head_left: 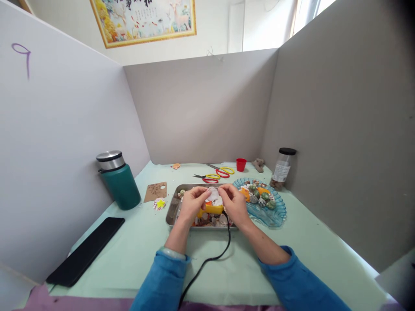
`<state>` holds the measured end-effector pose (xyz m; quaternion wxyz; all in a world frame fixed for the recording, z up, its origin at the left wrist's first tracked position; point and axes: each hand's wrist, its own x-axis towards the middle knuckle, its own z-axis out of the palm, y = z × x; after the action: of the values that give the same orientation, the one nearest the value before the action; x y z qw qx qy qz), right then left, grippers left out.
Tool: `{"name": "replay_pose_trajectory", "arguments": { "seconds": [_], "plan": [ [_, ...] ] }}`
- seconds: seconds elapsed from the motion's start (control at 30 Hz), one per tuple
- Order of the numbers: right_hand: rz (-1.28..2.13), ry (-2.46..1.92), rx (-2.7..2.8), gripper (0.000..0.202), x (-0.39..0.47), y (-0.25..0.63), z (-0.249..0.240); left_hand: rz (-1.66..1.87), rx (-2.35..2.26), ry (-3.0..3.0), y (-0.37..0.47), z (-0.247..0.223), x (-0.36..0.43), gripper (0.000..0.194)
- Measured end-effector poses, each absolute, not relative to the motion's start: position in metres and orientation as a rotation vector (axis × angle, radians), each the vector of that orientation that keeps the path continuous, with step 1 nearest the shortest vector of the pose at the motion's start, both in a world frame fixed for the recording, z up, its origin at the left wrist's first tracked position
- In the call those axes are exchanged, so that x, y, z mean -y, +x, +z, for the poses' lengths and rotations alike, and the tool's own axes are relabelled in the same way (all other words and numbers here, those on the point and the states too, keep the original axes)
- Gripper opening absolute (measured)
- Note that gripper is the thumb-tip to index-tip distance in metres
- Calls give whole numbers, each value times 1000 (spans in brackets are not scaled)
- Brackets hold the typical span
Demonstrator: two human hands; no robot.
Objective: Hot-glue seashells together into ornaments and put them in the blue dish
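A small, thin white piece [213, 195] with a rounded edge is held up between my two hands, above the metal tray [169, 216]. My left hand [193, 202] pinches it at the left edge. On its right edge the fingertips of my right hand [234, 203] are closed. Just below, a yellow tool [212, 209], which looks like a glue gun, lies across the tray with a black cord [210, 259] running toward me. Shells and small loose pieces [207, 221] fill the tray; my hands hide part of them.
To the right is a blue scalloped plate [270, 218] with patterned shells and orange pieces. Behind lie two scissors [210, 177] and a red cup [241, 164]. A lidded jar [282, 169], green bottle [121, 185], black flat object [87, 250], brown card [155, 191] and flower piece [159, 204] stand or lie around. Grey panels [201, 112] enclose the table.
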<state>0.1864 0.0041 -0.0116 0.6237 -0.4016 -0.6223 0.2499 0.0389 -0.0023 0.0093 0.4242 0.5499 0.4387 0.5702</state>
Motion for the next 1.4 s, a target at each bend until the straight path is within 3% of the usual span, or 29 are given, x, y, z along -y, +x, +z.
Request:
{"name": "replay_pose_trajectory", "arguments": {
  "seconds": [0.5,0.7,1.17,1.4],
  "plan": [
    [642,-944,1586,25,-8,186,-16,1502,-1026,1300,35,5,2,31],
    [493,-932,1552,21,-5,185,-12,1460,-1057,1314,37,7,2,39],
    [195,-1047,1475,16,-1,186,-10,1606,-1236,1262,41,10,3,29],
    [-21,-986,1616,15,2,185,-13,1385,-971,1263,44,15,8,40]
  ]
}}
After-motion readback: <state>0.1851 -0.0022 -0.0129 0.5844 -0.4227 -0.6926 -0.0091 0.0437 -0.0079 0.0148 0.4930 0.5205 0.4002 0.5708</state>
